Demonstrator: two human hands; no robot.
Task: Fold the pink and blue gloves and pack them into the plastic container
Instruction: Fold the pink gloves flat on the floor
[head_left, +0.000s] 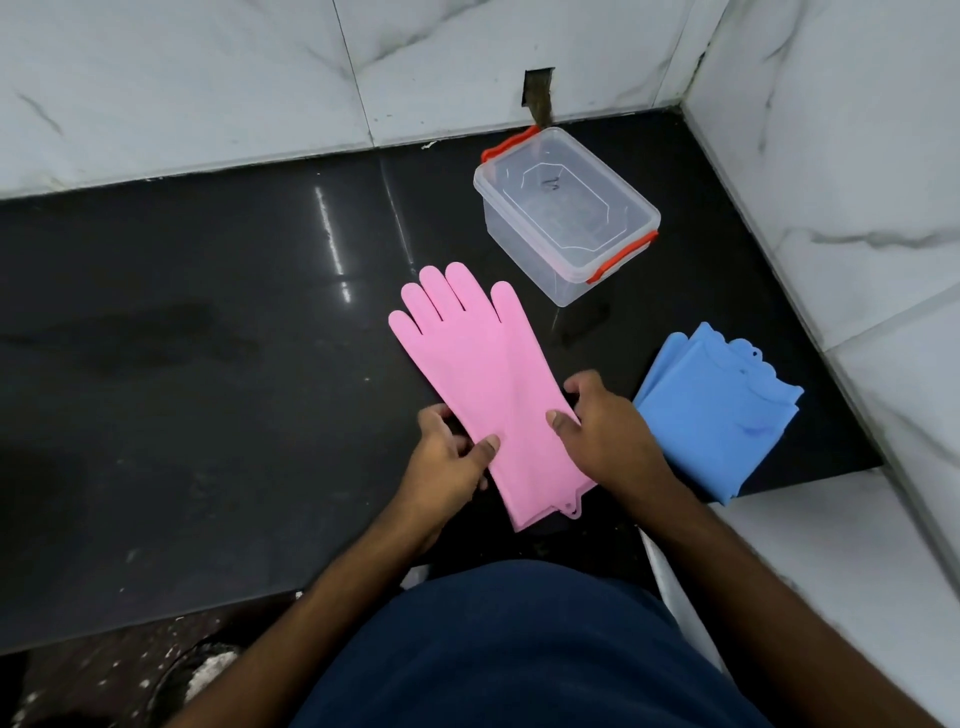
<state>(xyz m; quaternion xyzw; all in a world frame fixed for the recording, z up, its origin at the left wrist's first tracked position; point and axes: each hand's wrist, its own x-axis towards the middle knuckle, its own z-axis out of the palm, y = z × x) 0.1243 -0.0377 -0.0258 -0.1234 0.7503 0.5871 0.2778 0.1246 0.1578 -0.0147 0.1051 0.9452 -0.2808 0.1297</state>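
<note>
Nearest, at six o'clock, a dark blue garment (498, 649) fills the bottom edge, both bare forearms reaching forward over it. The left hand (447, 462) pinches the left edge of the pink gloves (483, 374) near the cuff, its fingers (483, 448) clamped with thumb on top. The right hand (608, 436) grips the right edge likewise, thumb pressed on the pink surface and the other fingers curled under. The pink gloves lie flat on the black counter (208, 338), stacked, fingertips pointing toward eleven o'clock. At three o'clock the blue gloves (722, 410) lie bunched, apart from the hands. Farther off, at one o'clock, the clear plastic container (566, 213) stands lidded with orange clips, near the marble wall (208, 78).
</note>
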